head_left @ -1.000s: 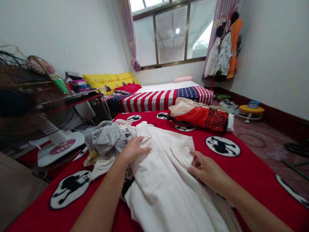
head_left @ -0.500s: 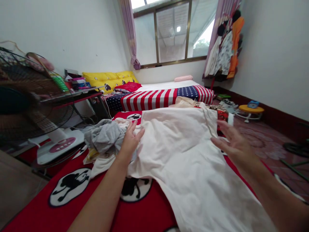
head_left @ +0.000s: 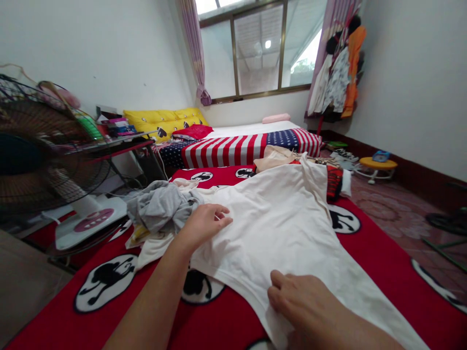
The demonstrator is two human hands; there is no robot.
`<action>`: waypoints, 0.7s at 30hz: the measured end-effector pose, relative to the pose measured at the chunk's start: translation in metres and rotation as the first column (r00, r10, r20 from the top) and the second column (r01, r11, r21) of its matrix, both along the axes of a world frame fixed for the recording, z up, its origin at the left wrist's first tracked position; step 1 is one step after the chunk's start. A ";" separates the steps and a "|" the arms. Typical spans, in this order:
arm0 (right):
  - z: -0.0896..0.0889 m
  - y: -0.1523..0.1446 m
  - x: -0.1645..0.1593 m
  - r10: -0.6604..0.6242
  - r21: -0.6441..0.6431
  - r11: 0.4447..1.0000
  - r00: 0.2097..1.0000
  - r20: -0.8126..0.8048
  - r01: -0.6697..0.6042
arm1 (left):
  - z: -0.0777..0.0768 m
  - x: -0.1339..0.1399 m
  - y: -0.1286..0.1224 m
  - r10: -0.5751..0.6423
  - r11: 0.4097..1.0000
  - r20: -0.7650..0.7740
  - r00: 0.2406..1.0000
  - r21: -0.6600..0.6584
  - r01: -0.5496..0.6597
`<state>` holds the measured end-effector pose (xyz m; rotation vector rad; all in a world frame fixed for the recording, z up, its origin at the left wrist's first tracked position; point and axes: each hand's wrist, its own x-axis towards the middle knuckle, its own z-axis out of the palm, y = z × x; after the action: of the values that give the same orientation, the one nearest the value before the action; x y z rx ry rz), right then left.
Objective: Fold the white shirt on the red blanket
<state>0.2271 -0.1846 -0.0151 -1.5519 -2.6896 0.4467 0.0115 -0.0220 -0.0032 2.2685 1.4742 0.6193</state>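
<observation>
A white garment (head_left: 277, 214) lies spread and slightly wrinkled on the red cover (head_left: 233, 321), its exact kind unclear. My left hand (head_left: 206, 223) is over its left part, fingers bent and apart, with nothing seen between them. Near the garment's closest edge, my right hand (head_left: 302, 296) is closed, fingertips curled down at the cloth. The contact under the right fingers is partly hidden. A crumpled grey cloth (head_left: 160, 204) lies left of the garment, with other pale clothing (head_left: 156, 250) beneath it.
A fan (head_left: 85, 214) stands at the left beside a cluttered table (head_left: 127, 146). Folded beige cloth (head_left: 273, 158) lies beyond the garment. A bed with a striped cover (head_left: 226, 148) stands under the window. A yellow stool (head_left: 377, 164) is on the floor at right.
My right hand has come from the garment's far right side to its near edge and closed. My left hand has moved nearer and slightly right. The garment's far left part now lies lower.
</observation>
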 end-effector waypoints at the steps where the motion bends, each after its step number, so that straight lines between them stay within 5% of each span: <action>1: 0.000 0.003 -0.001 -0.020 -0.011 1.000 0.999 0.025 0.021 | 0.003 0.001 -0.003 -0.017 1.000 0.008 1.000 -0.020 0.017; 4: 0.004 0.017 0.003 -0.164 -0.005 0.987 0.986 -0.025 0.164 | 0.016 0.007 -0.017 -0.116 0.966 0.095 0.989 -0.219 0.134; 6: 0.009 0.028 0.013 -0.281 0.016 0.955 0.920 -0.272 0.297 | 0.028 0.010 -0.030 -0.204 0.862 0.185 0.961 -0.432 0.266; 8: 0.016 0.039 0.026 -0.351 -0.039 0.905 0.695 -0.627 0.423 | 0.040 0.012 -0.044 -0.280 0.702 0.243 0.929 -0.609 0.370; 10: 0.024 0.044 0.037 -0.337 -0.138 0.859 0.342 -0.877 0.492 | 0.048 0.015 -0.055 -0.336 0.583 0.273 0.902 -0.691 0.426; 11: 0.028 0.045 0.040 -0.309 -0.182 0.843 0.181 -0.934 0.506 | 0.050 0.017 -0.058 -0.349 0.570 0.291 0.891 -0.689 0.449; 13: 0.035 0.041 0.042 -0.252 -0.221 0.825 -0.010 -0.968 0.520 | 0.048 0.024 -0.061 -0.335 0.648 0.354 0.873 -0.586 0.486; 16: 0.039 0.026 0.027 -0.219 -0.179 0.865 0.032 -0.975 0.469 | 0.038 0.040 -0.060 -0.253 0.852 0.537 0.805 -0.269 0.448; 19: 0.031 0.010 -0.001 -0.123 -0.034 0.960 0.309 -0.943 0.279 | 0.030 0.057 -0.061 -0.191 0.945 0.690 0.699 -0.065 0.322; 21: 0.026 0.000 -0.016 0.065 0.116 0.990 0.486 -0.872 0.077 | 0.029 0.061 -0.064 -0.189 0.957 0.699 0.690 -0.027 0.289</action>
<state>0.2111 -0.1849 0.0106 -0.8707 -1.8207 0.7672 0.0729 -0.0855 0.0261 1.7629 0.7959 1.0931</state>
